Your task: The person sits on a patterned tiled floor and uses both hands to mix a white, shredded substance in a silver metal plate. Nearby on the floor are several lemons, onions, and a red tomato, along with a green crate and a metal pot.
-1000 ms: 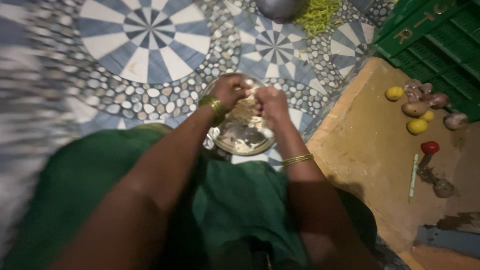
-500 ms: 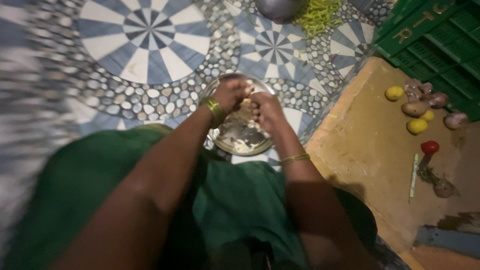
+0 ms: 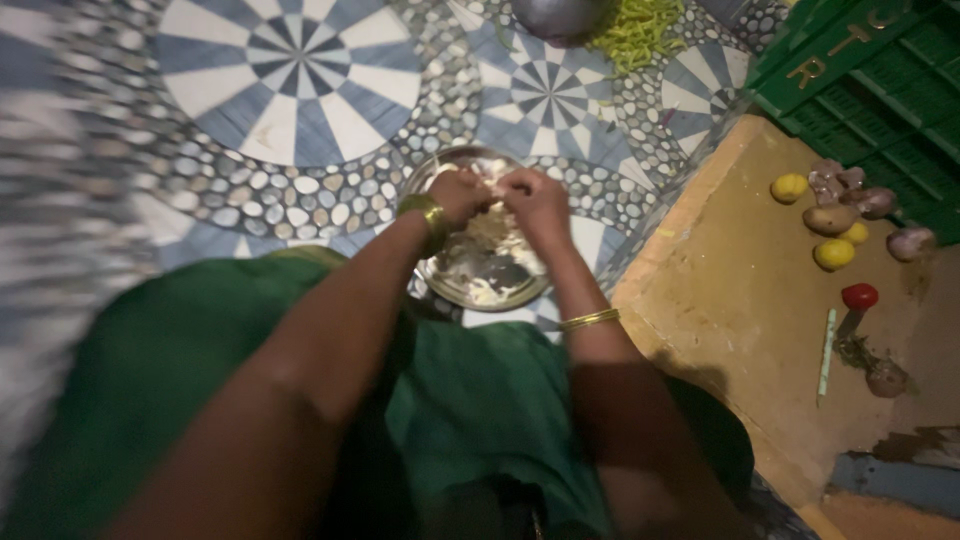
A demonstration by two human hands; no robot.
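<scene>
both hands have crept toward the far rim of the steel bowl on the floor — left hand and right hand pinching pale peeled bits above it, fingers narrow.

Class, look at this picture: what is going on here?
A person in green clothing bends over a round metal bowl on a patterned tile floor. The left hand and right hand meet above it, working pale pieces between them. Yellow and purplish vegetables lie on the brown surface nearby.
</scene>
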